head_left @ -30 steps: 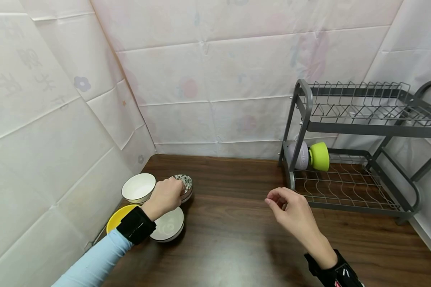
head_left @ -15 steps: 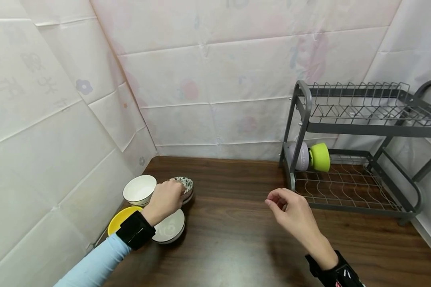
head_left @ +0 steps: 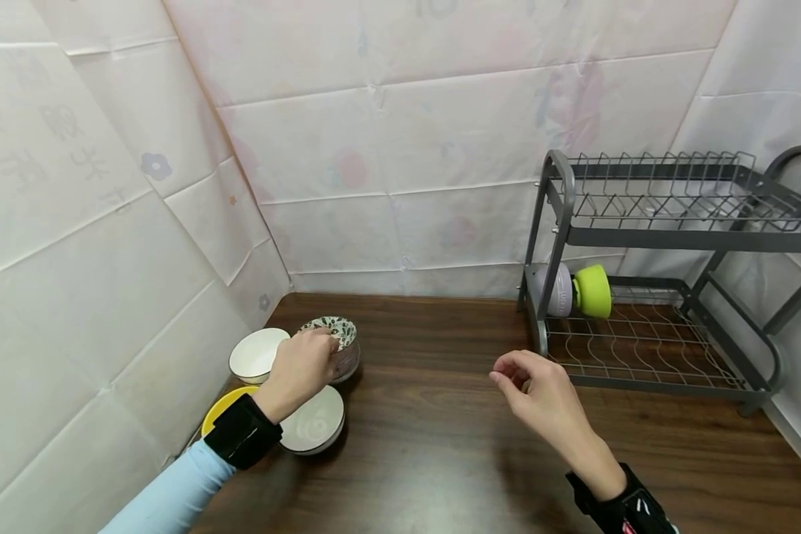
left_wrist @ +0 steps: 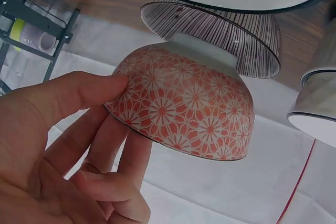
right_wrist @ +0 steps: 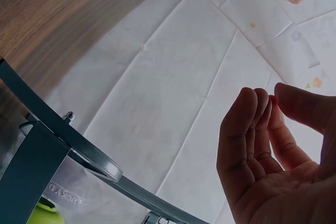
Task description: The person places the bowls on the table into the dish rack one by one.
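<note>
My left hand (head_left: 302,368) pinches the rim of a bowl (left_wrist: 184,106) between thumb and fingers. In the left wrist view its outside shows red with pale flowers; the head view shows a leaf pattern inside. Just beneath it is a striped bowl (left_wrist: 260,40), partly covered by the held one. A pale bowl (head_left: 315,423), a white bowl (head_left: 259,354) and a yellow bowl (head_left: 222,406) stand around that hand, the yellow one partly behind the wrist. Over the table, left of the rack's front corner, my right hand (head_left: 544,393) hangs with loosely curled fingers and holds nothing.
A grey two-tier dish rack (head_left: 694,239) stands at the right. On its lower tier, at the left end, a lavender cup (head_left: 561,291) and a lime-green cup (head_left: 594,291) lie sideways. White sheeting (head_left: 407,148) hangs behind and left of the wooden table (head_left: 427,445).
My left hand has raised the flowered bowl slightly off the striped one, shifting it a little up and left in the head view. The right hand has stayed where it was.
</note>
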`<action>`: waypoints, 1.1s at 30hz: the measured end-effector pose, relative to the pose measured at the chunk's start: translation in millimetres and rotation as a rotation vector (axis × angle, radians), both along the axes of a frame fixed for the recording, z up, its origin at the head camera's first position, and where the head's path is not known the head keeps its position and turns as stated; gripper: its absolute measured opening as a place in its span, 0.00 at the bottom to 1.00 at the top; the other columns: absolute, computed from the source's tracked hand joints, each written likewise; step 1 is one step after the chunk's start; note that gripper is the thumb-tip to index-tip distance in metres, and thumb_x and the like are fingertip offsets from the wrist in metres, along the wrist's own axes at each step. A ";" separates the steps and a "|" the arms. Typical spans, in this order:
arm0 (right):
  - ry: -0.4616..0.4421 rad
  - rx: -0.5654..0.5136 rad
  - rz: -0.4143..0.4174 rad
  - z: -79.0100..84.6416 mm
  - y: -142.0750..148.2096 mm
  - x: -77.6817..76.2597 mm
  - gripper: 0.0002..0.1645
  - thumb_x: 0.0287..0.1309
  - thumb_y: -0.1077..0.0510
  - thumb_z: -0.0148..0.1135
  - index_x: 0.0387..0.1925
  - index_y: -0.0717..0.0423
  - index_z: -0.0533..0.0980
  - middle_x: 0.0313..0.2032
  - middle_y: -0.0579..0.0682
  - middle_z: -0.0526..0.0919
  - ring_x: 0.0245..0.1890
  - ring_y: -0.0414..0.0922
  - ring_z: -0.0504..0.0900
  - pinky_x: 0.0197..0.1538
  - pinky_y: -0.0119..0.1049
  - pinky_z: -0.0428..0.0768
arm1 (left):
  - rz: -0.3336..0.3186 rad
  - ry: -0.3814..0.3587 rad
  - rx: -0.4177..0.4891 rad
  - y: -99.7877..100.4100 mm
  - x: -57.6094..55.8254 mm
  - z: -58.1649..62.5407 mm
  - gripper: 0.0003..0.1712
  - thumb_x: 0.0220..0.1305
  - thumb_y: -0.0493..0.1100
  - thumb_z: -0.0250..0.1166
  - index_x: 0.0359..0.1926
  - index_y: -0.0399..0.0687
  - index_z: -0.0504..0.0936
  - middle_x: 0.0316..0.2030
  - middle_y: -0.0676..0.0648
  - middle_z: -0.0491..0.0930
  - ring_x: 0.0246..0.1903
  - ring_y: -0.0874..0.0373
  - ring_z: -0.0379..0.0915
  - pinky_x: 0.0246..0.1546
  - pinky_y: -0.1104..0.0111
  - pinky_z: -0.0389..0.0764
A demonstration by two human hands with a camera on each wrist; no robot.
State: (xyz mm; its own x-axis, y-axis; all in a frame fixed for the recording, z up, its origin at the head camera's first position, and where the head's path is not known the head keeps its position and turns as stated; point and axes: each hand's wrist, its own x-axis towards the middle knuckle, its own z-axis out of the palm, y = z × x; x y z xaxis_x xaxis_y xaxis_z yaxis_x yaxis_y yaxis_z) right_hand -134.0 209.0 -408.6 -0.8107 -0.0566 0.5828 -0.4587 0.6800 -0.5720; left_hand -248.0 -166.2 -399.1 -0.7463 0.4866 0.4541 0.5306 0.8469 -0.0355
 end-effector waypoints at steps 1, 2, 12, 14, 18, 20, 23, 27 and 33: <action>0.003 0.000 0.003 0.1 -0.2 0.0 0.13 0.57 0.69 0.75 0.33 0.48 0.83 0.27 0.35 0.77 0.26 0.34 0.76 0.29 0.34 0.80 | 0.000 -0.002 0.002 0.2 0.8 0.6 0.21 0.48 0.29 0.72 0.14 0.56 0.73 0.23 0.52 0.76 0.25 0.48 0.79 0.13 0.55 0.73; 0.006 0.001 0.004 0.1 -0.3 -0.2 0.13 0.58 0.69 0.75 0.33 0.47 0.83 0.27 0.35 0.77 0.26 0.34 0.76 0.29 0.34 0.80 | -0.002 -0.004 0.005 0.4 1.5 1.4 0.21 0.49 0.30 0.74 0.14 0.56 0.74 0.23 0.52 0.76 0.25 0.48 0.79 0.13 0.54 0.73; 0.020 0.001 0.035 -1.2 -0.9 -0.4 0.12 0.58 0.68 0.75 0.33 0.48 0.82 0.27 0.35 0.77 0.26 0.34 0.77 0.30 0.32 0.79 | -0.027 0.047 0.015 7.6 9.5 10.2 0.13 0.52 0.30 0.74 0.21 0.51 0.83 0.26 0.51 0.76 0.31 0.47 0.81 0.18 0.52 0.79; 0.016 0.005 0.043 -1.6 -1.0 -0.1 0.13 0.58 0.69 0.75 0.33 0.48 0.82 0.27 0.35 0.77 0.26 0.34 0.77 0.30 0.32 0.80 | -0.040 0.064 0.020 10.5 11.8 11.8 0.11 0.52 0.30 0.75 0.22 0.50 0.84 0.26 0.51 0.76 0.31 0.47 0.81 0.18 0.52 0.80; 0.010 0.008 0.054 -2.5 -0.6 0.6 0.13 0.58 0.69 0.75 0.34 0.48 0.82 0.28 0.35 0.78 0.27 0.34 0.77 0.30 0.32 0.80 | -0.067 0.091 0.020 20.9 17.2 14.9 0.08 0.53 0.34 0.77 0.24 0.49 0.86 0.26 0.51 0.76 0.31 0.48 0.80 0.18 0.52 0.80; 0.013 0.001 0.070 -3.2 -0.8 0.5 0.13 0.57 0.69 0.75 0.35 0.49 0.82 0.29 0.36 0.79 0.27 0.34 0.77 0.29 0.34 0.81 | -0.082 0.100 0.022 28.5 20.7 17.7 0.08 0.54 0.34 0.76 0.24 0.50 0.86 0.26 0.52 0.75 0.30 0.49 0.79 0.17 0.54 0.79; 0.027 -0.006 0.102 -4.2 -1.9 -0.1 0.14 0.55 0.70 0.76 0.36 0.51 0.83 0.31 0.37 0.81 0.27 0.34 0.79 0.28 0.35 0.82 | -0.119 0.122 0.028 39.9 24.8 21.3 0.10 0.52 0.30 0.72 0.23 0.50 0.85 0.25 0.53 0.73 0.29 0.51 0.77 0.15 0.56 0.77; 0.057 -0.003 0.133 -5.1 -4.2 -0.7 0.15 0.54 0.71 0.77 0.38 0.54 0.83 0.34 0.39 0.82 0.28 0.33 0.79 0.28 0.34 0.82 | -0.179 0.152 0.034 54.5 29.5 23.7 0.12 0.51 0.29 0.70 0.23 0.51 0.84 0.24 0.53 0.71 0.28 0.52 0.76 0.15 0.58 0.76; 0.088 0.023 0.130 -6.1 -3.4 -2.0 0.18 0.53 0.72 0.78 0.41 0.51 0.83 0.38 0.40 0.83 0.31 0.33 0.80 0.28 0.34 0.81 | -0.262 0.189 0.020 74.9 33.9 25.5 0.10 0.47 0.30 0.72 0.25 0.51 0.84 0.25 0.54 0.73 0.29 0.52 0.76 0.16 0.59 0.77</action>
State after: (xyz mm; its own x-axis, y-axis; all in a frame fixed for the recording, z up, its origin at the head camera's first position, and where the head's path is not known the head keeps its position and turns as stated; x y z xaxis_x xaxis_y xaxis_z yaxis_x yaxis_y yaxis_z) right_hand -136.0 205.6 -414.7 -0.7416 -0.1717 0.6485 -0.5912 0.6242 -0.5108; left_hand -214.1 -91.3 -373.6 -0.4982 0.6410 0.5839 0.7164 0.6837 -0.1393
